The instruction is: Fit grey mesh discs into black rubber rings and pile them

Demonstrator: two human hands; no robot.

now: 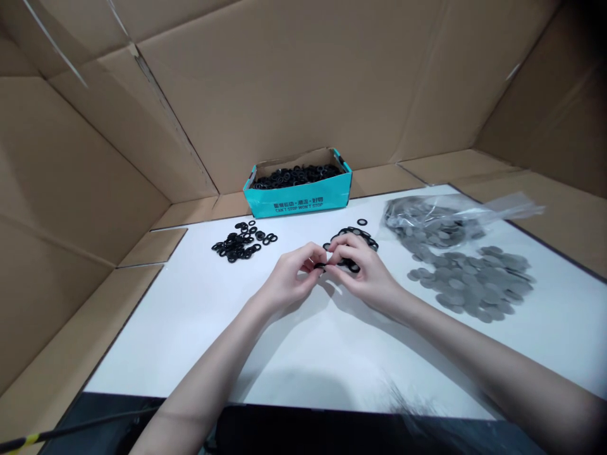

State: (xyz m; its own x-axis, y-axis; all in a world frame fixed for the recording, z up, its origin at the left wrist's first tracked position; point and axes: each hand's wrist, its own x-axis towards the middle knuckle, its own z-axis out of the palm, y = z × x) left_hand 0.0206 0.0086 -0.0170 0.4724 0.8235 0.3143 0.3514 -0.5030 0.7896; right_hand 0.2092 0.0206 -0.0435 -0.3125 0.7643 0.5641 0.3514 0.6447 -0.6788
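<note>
My left hand [291, 275] and my right hand [363, 265] meet over the white table, fingertips pinched together. Between them is a small black ring [320, 266], mostly covered by the fingers. Whether a grey disc sits in it I cannot tell. Just behind my right hand lies a pile of black rings [365, 237], some with grey centres. To the left, loose black rings [239, 243] form another heap. Thin round grey discs [474, 281] are spread out on the right, by my right forearm.
At the back stands a turquoise box [298, 201] full of black rings. A clear plastic bag [436, 221] of grey discs lies at the back right. Cardboard walls [303, 82] surround the white table [180, 335]. A dark cable [95, 422] with yellow bands runs at lower left.
</note>
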